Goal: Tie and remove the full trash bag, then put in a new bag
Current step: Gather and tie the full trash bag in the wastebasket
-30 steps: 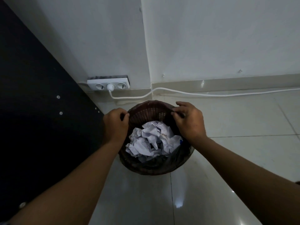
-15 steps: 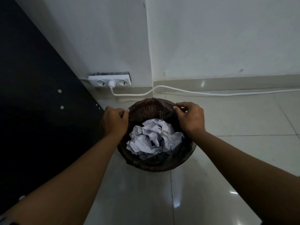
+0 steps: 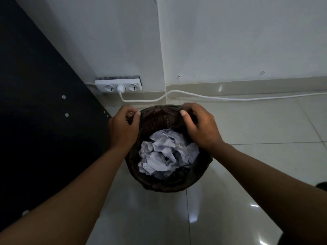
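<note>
A round, dark brown woven bin (image 3: 168, 181) stands on the glossy tiled floor (image 3: 247, 174) in a room corner, just beside a black panel (image 3: 35, 121). A dark trash bag (image 3: 159, 117) lines the bin; crumpled white paper (image 3: 168, 152) fills its middle. The left hand (image 3: 123, 129) pinches the bag's edge at the far left of the rim, thumb and curled fingers closed on it in a narrow grip. The right hand (image 3: 200, 128) takes the far right of the rim likewise, its fingers curled over the bag's edge and its thumb pressed inside. Beyond the bin, a white power strip (image 3: 118, 85) lies against the wall, one white cable (image 3: 212, 97) plugged into its middle socket and running rightward along the skirting.
</note>
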`<action>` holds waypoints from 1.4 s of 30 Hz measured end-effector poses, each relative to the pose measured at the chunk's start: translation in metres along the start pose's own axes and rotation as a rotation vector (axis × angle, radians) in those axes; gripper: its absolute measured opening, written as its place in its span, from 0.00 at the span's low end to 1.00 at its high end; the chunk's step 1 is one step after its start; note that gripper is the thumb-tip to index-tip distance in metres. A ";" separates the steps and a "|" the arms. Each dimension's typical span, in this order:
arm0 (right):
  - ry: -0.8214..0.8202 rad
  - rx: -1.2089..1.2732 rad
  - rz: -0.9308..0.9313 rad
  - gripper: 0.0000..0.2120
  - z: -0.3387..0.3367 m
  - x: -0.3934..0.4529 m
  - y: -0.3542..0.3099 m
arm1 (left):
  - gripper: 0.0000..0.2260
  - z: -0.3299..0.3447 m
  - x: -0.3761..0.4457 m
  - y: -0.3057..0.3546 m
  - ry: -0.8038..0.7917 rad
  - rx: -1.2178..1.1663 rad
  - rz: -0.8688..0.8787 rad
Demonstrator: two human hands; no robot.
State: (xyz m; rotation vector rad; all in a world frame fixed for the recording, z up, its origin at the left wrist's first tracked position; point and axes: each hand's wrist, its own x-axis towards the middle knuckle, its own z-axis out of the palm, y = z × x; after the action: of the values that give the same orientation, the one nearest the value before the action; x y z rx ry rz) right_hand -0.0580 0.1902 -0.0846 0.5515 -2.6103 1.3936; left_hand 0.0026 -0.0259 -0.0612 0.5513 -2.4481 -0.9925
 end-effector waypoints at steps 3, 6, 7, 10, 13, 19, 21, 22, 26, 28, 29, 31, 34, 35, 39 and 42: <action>-0.012 -0.062 0.293 0.26 0.002 0.006 0.006 | 0.13 -0.001 -0.001 -0.004 -0.071 0.069 -0.092; -0.106 -0.166 0.431 0.23 0.003 0.010 0.007 | 0.10 -0.005 -0.001 -0.012 -0.079 0.175 -0.137; -0.102 -0.156 0.416 0.19 0.003 0.010 0.005 | 0.09 -0.006 -0.002 -0.013 -0.085 0.186 -0.143; 0.012 -0.163 0.358 0.12 0.003 0.007 -0.002 | 0.10 -0.011 -0.003 -0.010 -0.072 0.175 -0.120; 0.093 -0.200 0.302 0.10 0.002 0.006 -0.011 | 0.08 -0.014 0.000 -0.003 -0.099 0.095 -0.066; -0.032 -0.153 0.029 0.11 0.010 0.005 -0.037 | 0.06 -0.009 0.012 0.017 -0.317 -0.200 -0.351; -0.135 -0.073 -0.105 0.08 0.015 0.002 -0.046 | 0.10 -0.008 0.013 0.029 -0.390 -0.305 -0.494; -0.191 -0.049 -0.176 0.08 0.017 -0.001 -0.050 | 0.13 -0.007 0.013 0.035 -0.424 -0.335 -0.565; -0.284 0.012 -0.278 0.08 0.020 -0.012 -0.051 | 0.17 -0.007 0.014 0.044 -0.512 -0.301 -0.676; -0.256 0.045 -0.265 0.08 0.017 -0.016 -0.048 | 0.13 -0.005 0.014 0.042 -0.521 -0.293 -0.681; -0.198 0.055 -0.258 0.08 0.016 -0.018 -0.047 | 0.11 -0.004 0.014 0.041 -0.508 -0.301 -0.676; -0.017 0.006 -0.202 0.12 0.015 -0.023 -0.051 | 0.11 0.000 0.014 0.040 -0.458 -0.363 -0.682; -0.038 -0.011 0.060 0.20 0.020 -0.027 -0.064 | 0.14 -0.001 0.017 0.042 -0.416 -0.531 -0.723; -0.122 0.077 0.140 0.19 0.024 -0.026 -0.069 | 0.13 -0.002 0.018 0.042 -0.442 -0.550 -0.729; -0.164 0.226 0.299 0.08 0.035 -0.017 -0.078 | 0.06 -0.015 0.018 0.049 -0.584 -0.578 -0.746; -0.132 0.223 0.394 0.03 0.040 -0.010 -0.077 | 0.13 -0.023 0.017 0.049 -0.682 -0.564 -0.704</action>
State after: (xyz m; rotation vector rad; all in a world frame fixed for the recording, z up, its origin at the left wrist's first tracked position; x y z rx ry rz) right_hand -0.0176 0.1207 -0.0499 0.1564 -2.7945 1.8368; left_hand -0.0088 -0.0150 -0.0067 1.0184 -2.3130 -2.3873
